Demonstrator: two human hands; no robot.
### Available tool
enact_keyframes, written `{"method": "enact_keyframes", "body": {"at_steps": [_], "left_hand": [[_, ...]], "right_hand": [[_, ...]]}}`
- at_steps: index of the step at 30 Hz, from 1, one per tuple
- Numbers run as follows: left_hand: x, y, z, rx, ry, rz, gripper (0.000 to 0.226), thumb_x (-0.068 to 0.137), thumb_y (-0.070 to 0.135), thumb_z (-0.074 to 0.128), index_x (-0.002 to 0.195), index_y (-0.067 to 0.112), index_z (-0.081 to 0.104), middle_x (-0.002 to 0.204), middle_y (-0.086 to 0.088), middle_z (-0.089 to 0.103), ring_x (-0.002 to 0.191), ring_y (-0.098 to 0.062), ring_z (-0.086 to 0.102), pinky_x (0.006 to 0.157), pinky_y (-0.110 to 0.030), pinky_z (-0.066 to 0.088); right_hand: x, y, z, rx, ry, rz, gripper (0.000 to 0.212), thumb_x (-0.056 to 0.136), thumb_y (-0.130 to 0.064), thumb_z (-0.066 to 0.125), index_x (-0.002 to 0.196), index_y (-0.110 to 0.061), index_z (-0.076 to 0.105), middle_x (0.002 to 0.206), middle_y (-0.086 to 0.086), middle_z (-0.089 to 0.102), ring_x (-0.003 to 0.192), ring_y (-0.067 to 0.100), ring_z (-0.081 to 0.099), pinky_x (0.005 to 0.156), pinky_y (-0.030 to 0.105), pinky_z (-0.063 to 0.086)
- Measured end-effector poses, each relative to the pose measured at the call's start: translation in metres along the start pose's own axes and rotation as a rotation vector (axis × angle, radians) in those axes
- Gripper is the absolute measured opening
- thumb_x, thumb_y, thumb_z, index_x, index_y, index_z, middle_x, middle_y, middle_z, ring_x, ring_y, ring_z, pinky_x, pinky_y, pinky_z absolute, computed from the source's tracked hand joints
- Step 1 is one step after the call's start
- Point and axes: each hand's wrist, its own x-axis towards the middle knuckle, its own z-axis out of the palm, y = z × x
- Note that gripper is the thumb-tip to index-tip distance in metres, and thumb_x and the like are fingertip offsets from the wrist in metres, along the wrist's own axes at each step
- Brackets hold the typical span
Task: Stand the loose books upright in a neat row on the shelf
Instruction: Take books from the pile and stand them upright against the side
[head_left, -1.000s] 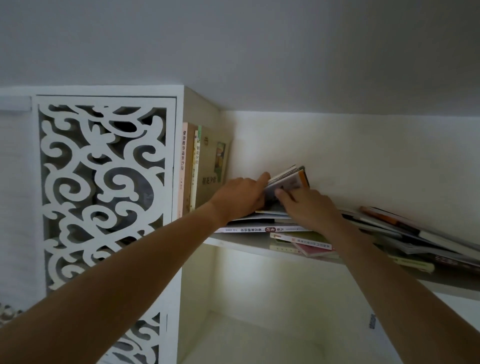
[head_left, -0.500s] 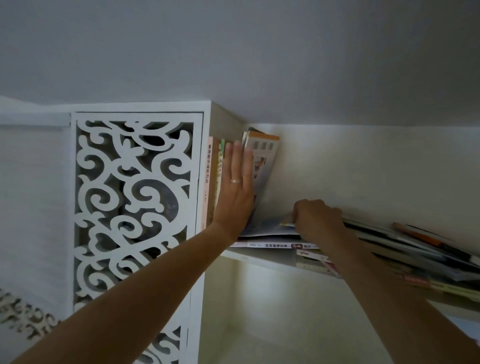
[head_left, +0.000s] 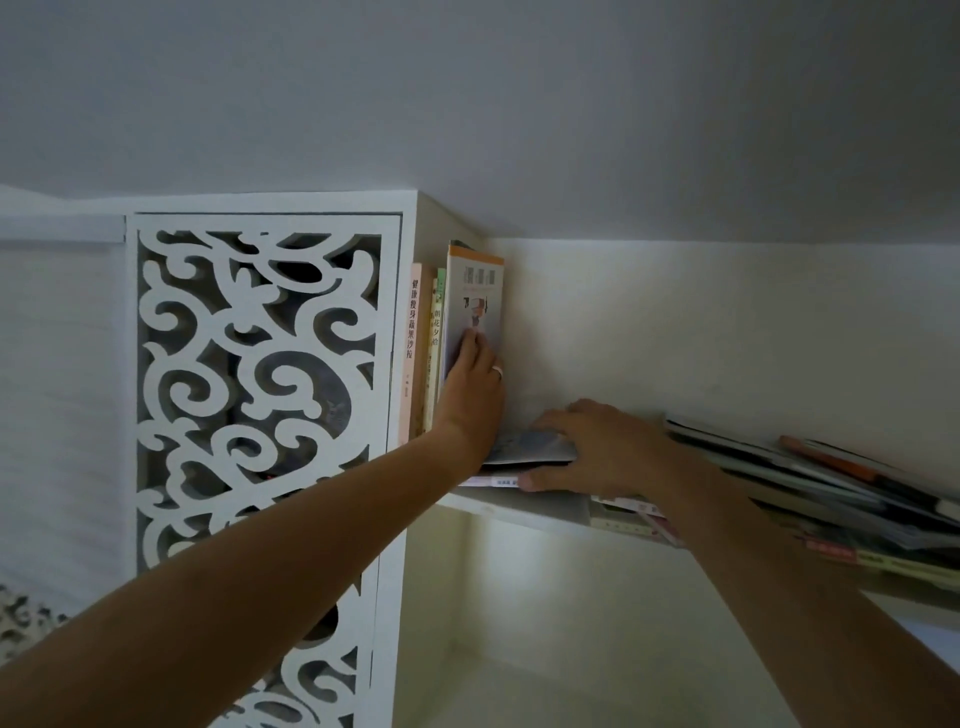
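Pressing flat with open fingers, the left hand holds the white book upright against the row at the shelf's left end, while the right hand grips a flat book beside the loose pile.

Glossy paper book cover; matt white painted shelf; smooth fretwork panel.
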Motion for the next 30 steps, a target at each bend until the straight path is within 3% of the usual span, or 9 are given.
{"method": "enact_keyframes", "body": {"at_steps": [2,5,12,17,20,23,26,28,30], "left_hand": [[0.0,0.002,0.0,-0.014,-0.002,0.018,0.053,0.1,0.038,0.06,0.143,0.007,0.055,0.151,-0.02,0.048,0.148,-0.047,0.027,0.126,-0.061,0.012],[-0.001,-0.001,0.006,-0.059,-0.003,0.052,0.047,0.098,0.035,0.062,0.139,0.011,0.06,0.15,-0.017,0.051,0.148,-0.045,0.028,0.126,-0.061,0.011],[0.004,-0.008,-0.005,-0.121,0.006,0.043,0.044,0.101,0.034,0.057,0.135,0.007,0.062,0.14,-0.015,0.061,0.143,-0.041,0.039,0.127,-0.057,0.013],[0.009,-0.014,-0.005,-0.219,0.039,0.092,0.032,0.101,0.029,0.057,0.125,0.011,0.068,0.127,-0.013,0.069,0.131,-0.037,0.053,0.126,-0.053,0.018],[0.011,-0.012,-0.006,-0.622,0.181,-0.003,0.026,0.104,0.022,0.047,0.111,0.01,0.069,0.109,-0.014,0.072,0.109,-0.035,0.067,0.122,-0.047,0.032],[0.012,-0.011,-0.014,-1.074,0.443,-0.204,0.049,0.108,0.031,0.031,0.085,0.007,0.066,0.076,-0.012,0.068,0.07,-0.029,0.065,0.09,-0.044,0.055],[0.013,-0.013,-0.018,-1.104,0.297,-0.212,0.055,0.111,0.037,0.025,0.091,0.004,0.065,0.074,-0.008,0.06,0.07,-0.024,0.053,0.079,-0.042,0.049],[0.011,-0.016,-0.018,-1.188,0.404,-0.205,0.05,0.112,0.032,0.028,0.103,-0.001,0.064,0.079,-0.011,0.065,0.068,-0.019,0.062,0.071,-0.037,0.055],[0.004,-0.016,-0.024,-1.533,0.566,-0.347,0.045,0.113,0.025,0.03,0.108,-0.003,0.064,0.087,-0.007,0.066,0.069,0.0,0.061,0.068,-0.016,0.054]], "right_hand": [[-0.001,-0.003,0.006,-0.036,0.025,-0.083,0.077,0.074,-0.079,0.066,0.141,-0.045,0.051,0.151,0.001,0.047,0.133,0.025,0.049,0.11,0.045,0.042],[-0.003,-0.007,0.007,-0.029,0.047,-0.123,0.058,0.081,-0.069,0.069,0.132,-0.043,0.062,0.125,-0.002,0.067,0.105,0.021,0.064,0.085,0.034,0.053],[-0.013,-0.006,-0.005,-0.132,0.185,-0.045,0.032,0.082,-0.045,0.072,0.112,-0.034,0.069,0.097,-0.003,0.065,0.083,0.02,0.059,0.059,0.026,0.034],[-0.009,-0.001,0.005,-0.139,0.214,0.062,0.041,0.077,-0.042,0.075,0.094,-0.021,0.044,0.078,-0.002,0.043,0.062,0.013,0.038,0.051,0.028,0.022],[-0.007,0.003,0.014,-0.144,0.303,0.036,0.044,0.08,-0.051,0.069,0.1,-0.021,0.044,0.091,0.001,0.057,0.067,0.017,0.046,0.053,0.029,0.027],[-0.01,0.006,0.022,-0.193,0.324,-0.028,0.051,0.086,-0.066,0.061,0.116,-0.026,0.052,0.105,-0.002,0.064,0.087,0.021,0.06,0.065,0.031,0.04],[-0.01,0.003,0.022,-0.154,0.384,-0.017,0.032,0.098,-0.052,0.053,0.114,-0.025,0.058,0.101,0.003,0.066,0.074,0.021,0.05,0.063,0.031,0.037],[-0.008,0.0,0.022,-0.145,0.482,0.01,0.027,0.102,-0.042,0.047,0.114,-0.022,0.06,0.097,0.005,0.067,0.068,0.022,0.049,0.057,0.03,0.03],[-0.005,0.0,0.02,-0.131,0.574,0.049,0.028,0.104,-0.038,0.045,0.115,-0.018,0.061,0.097,0.008,0.069,0.072,0.028,0.06,0.057,0.031,0.027]]}}
